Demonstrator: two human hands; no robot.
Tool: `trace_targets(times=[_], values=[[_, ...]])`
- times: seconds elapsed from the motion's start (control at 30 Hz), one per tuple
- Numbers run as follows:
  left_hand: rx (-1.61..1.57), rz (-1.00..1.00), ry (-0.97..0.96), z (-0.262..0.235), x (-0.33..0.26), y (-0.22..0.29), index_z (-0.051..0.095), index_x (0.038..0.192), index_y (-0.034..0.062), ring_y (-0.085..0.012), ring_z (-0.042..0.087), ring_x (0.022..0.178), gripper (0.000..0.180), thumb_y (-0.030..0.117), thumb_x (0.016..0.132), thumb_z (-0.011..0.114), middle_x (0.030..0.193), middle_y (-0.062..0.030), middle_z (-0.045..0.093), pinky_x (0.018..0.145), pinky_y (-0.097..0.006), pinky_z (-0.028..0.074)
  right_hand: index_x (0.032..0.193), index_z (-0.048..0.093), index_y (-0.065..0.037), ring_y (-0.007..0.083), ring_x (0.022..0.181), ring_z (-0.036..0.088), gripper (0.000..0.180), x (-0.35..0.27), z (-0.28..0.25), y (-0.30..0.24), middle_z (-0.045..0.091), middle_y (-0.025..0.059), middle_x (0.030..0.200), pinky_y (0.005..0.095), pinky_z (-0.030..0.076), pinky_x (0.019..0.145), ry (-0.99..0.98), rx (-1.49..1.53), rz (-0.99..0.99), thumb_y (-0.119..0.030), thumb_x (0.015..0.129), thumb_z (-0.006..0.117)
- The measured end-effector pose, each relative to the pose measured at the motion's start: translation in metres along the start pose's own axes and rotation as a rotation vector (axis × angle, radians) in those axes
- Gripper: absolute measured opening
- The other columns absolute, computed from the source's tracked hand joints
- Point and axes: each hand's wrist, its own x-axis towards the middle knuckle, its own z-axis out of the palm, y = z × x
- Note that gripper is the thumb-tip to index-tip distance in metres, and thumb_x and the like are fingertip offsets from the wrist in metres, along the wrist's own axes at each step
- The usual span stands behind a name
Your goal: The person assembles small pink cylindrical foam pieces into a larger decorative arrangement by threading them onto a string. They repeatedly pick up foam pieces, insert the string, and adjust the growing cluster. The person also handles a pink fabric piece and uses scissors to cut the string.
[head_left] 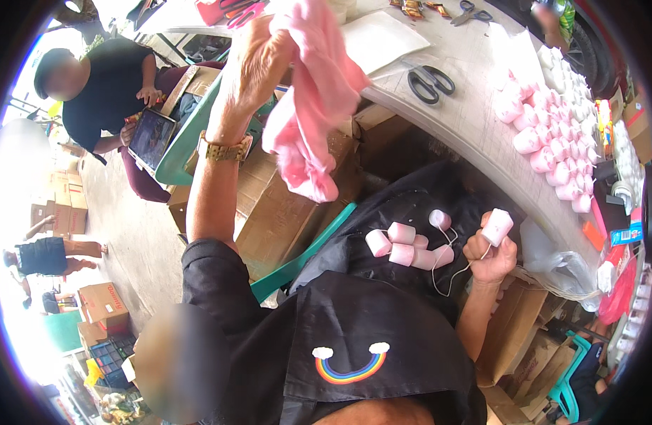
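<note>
One pink cloth (pixel 313 106) is held raised by the left hand (pixel 259 64); the fingers are closed on its upper part, and the rest of the cloth hangs loose below the hand. One gold-coloured wristwatch (pixel 225 150) is worn on the left wrist.

One pale pink roll (pixel 497 227) is gripped upright in the right hand (pixel 490 261); the fingers are curled tight around its lower end. One white string (pixel 450 265) is seen running from this hand down to the lap.

On the black fabric (pixel 411 205) spread over the lap, six pink rolls (pixel 404 248) are counted: five lie touching one another in a cluster, and one lies just beyond them, nearer the table.

On the white table (pixel 475 120), a large group of pink rolls (pixel 552 152) is laid in rows at the right; an exact count cannot be made, but well over twenty are visible. Further white rolls (pixel 563 74) are stacked behind them, uncounted. Two pairs of scissors are present on the table: one with black handles (pixel 431 81) near the table's edge, one with blue handles (pixel 473 10) at the far side.

Cardboard boxes (pixel 269 198) are stacked under the table. One seated person in black (pixel 106 88) is seen at the left with a tablet (pixel 152 136).
</note>
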Motion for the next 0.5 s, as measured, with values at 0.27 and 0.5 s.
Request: trace_targets(times=[0.27, 0.5], values=[[-0.498, 0.23, -0.391, 0.004, -0.001, 0.025, 0.054, 0.115, -0.0014, -0.0235, 0.056, 0.103, 0.039, 0.033, 0.097, 0.046, 0.119, -0.0171, 0.056, 0.092, -0.034, 0.044, 0.115, 0.045, 0.0, 0.0091, 0.048, 0.032, 0.057, 0.042, 0.02, 0.0, 0.049, 0.008, 0.07, 0.0241, 0.025, 0.045, -0.009, -0.104, 0.031, -0.045, 0.082, 0.058], [-1.493, -0.123, -0.8, 0.06, 0.01, 0.045, 0.047, 0.129, -0.0016, -0.0247, 0.051, 0.117, 0.049, 0.036, 0.098, 0.045, 0.132, -0.0179, 0.051, 0.101, -0.036, 0.041, 0.119, 0.05, 0.002, 0.0088, 0.051, 0.038, 0.047, 0.092, 0.035, 0.008, 0.061, 0.0136, 0.09, 0.0223, 0.028, 0.046, 0.129, -0.152, -0.076, -0.034, 0.089, 0.05]])
